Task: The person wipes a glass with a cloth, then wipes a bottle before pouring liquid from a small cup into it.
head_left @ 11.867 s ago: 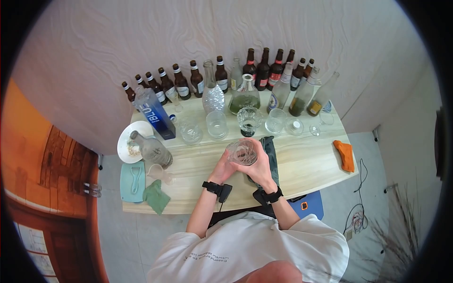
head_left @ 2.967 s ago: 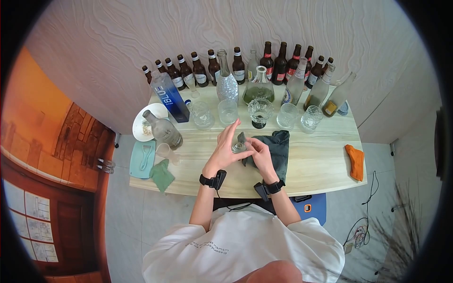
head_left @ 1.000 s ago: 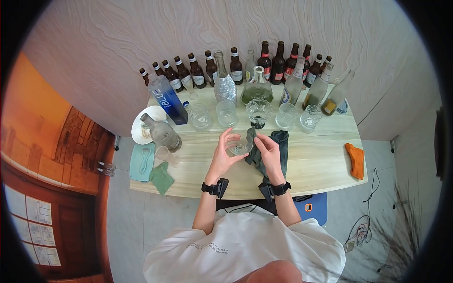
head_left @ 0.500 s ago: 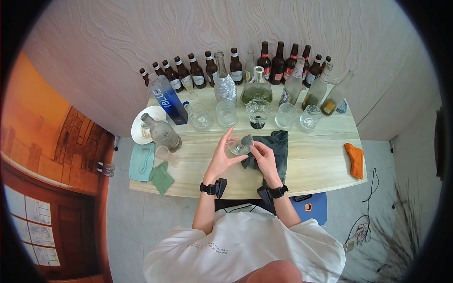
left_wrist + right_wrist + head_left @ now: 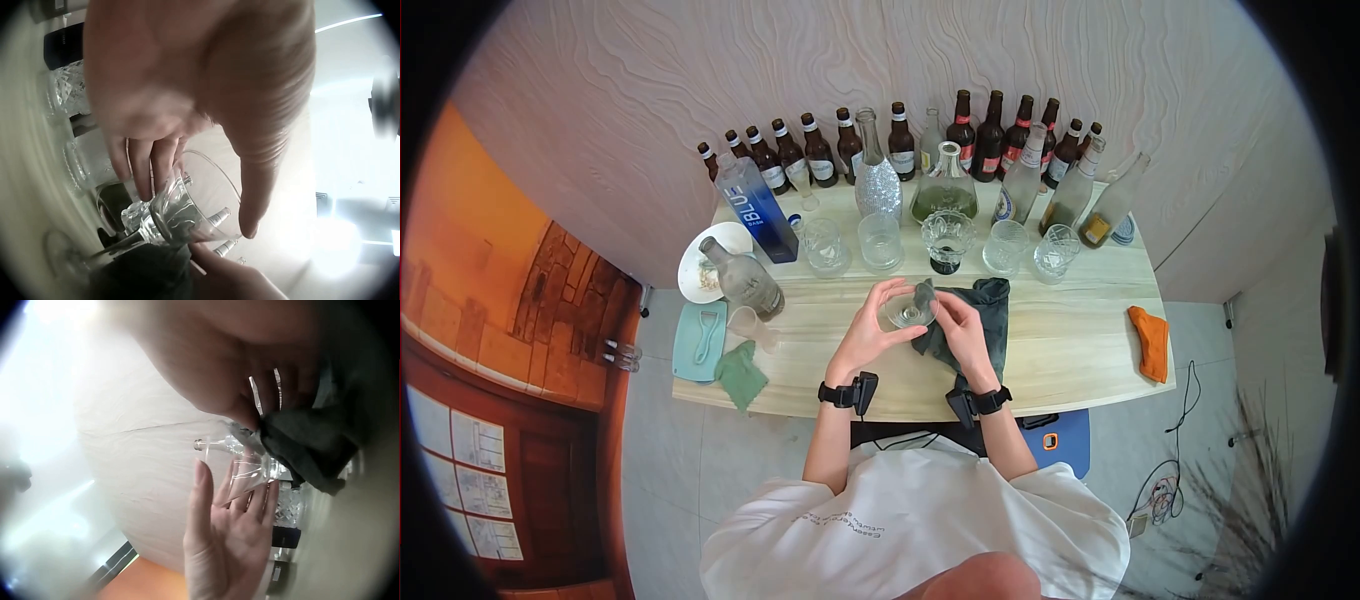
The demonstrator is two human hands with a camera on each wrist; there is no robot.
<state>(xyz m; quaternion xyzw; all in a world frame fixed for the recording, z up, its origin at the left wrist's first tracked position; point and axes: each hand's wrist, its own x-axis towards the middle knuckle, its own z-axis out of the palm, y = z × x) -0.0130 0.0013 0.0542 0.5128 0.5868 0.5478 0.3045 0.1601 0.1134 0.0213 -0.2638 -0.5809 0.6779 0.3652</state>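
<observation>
A clear stemmed glass [image 5: 910, 314] with a wide bowl is held over the table's middle. My left hand [image 5: 866, 338] grips its bowl, thumb on the near side of the rim and fingers on the far side. Pinched in my right hand [image 5: 963, 335] is a dark green cloth [image 5: 990, 304], one corner tucked inside the bowl; the rest drapes below the hand onto the table. In the left wrist view, the glass's stem [image 5: 115, 245] and round foot [image 5: 61, 253] point left, beside the cloth [image 5: 147, 272]. The right wrist view shows the cloth [image 5: 306, 447] covering part of the glass.
Behind the hands stand several tumblers [image 5: 881, 243] and a footed glass bowl [image 5: 948, 235]. Brown bottles [image 5: 818, 150] line the wall. At left are a blue bottle [image 5: 758, 212], grey bottle [image 5: 745, 280], plate [image 5: 692, 277] and peeler [image 5: 706, 337]. An orange cloth [image 5: 1150, 343] lies right.
Earliest, both hands held a cut-glass tumbler; now a tumbler stands at the row's right end and the hands hold the stemmed glass. Lately the cloth shifts around its rim and the glass tilts slightly.
</observation>
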